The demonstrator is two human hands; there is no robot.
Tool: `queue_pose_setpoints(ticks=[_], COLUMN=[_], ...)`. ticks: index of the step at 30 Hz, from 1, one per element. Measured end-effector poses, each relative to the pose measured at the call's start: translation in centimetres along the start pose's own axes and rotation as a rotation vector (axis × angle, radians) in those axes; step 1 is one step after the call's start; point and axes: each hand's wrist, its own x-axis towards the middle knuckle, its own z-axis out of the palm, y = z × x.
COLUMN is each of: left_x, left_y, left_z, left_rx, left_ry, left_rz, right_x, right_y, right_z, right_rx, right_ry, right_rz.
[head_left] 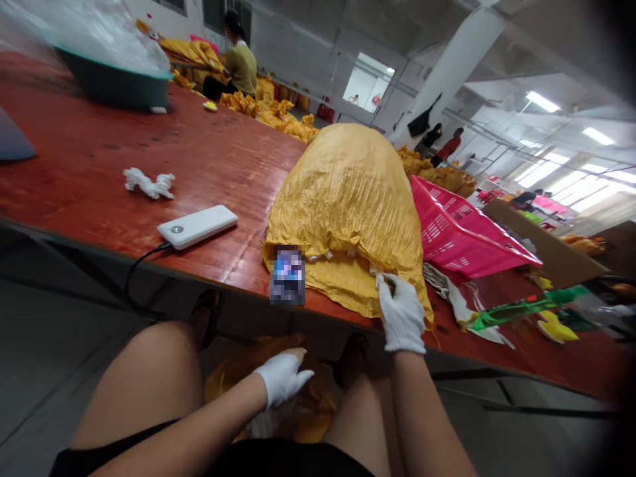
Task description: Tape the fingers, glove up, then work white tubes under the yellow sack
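A big yellow woven sack (348, 185) lies on the red table, its open mouth toward me with a few small white pieces at the opening. My right hand (403, 315), in a white glove, is at the right side of that mouth, fingers curled near a small white piece; what they hold, if anything, is too small to name. My left hand (284, 379), gloved with bare fingertips, hangs over my lap, above another yellow sack (318, 414) on the floor. Its fingers are partly hidden. A phone-like object (287, 275) with a blurred screen rests at the sack's left corner.
On the red table (213, 152) are a white power bank (199, 226) with a black cable, crumpled tissue (149, 183) and a green basin (114, 79). A pink basket (457, 232) and cloth gloves (450, 291) lie right. A person (242, 69) sits beyond, among yellow sacks.
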Motion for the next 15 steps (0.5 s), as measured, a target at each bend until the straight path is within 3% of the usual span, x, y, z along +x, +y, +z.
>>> queue_pose_setpoints(ticks=[3,7,10,12,14,15], left_x=[0.7,1.3,1.5,1.4,1.2,1.0], left_y=[0.1,1.2,2.6,3.4,4.0,4.2], left_z=[1.2,2.2,1.8,1.1,0.5,0.4], left_rx=[-0.235,-0.618,-1.076,-1.397,-1.619,-1.655], left_ry=[-0.046,-0.040,-0.085,-0.198,-0.396,-0.514], left_rz=[0.087,0.117,-0.006,-0.059,-0.045,-0.008], right_x=[3.7,3.9,0.8,-2.5,-5.9,-7.5], right_y=[1.1,2.3,3.6,4.2,4.2,3.8], right_z=[1.9,2.7,0.4,-2.0,-4.2,-5.0], right_rx=[-0.264,-0.236,-0.110,0.141,0.228,0.289], right_ry=[-0.164,-0.185,-0.091,-0.002,-0.101,-0.222], right_rz=[0.096,0.142,0.207,0.222,0.156,0.135])
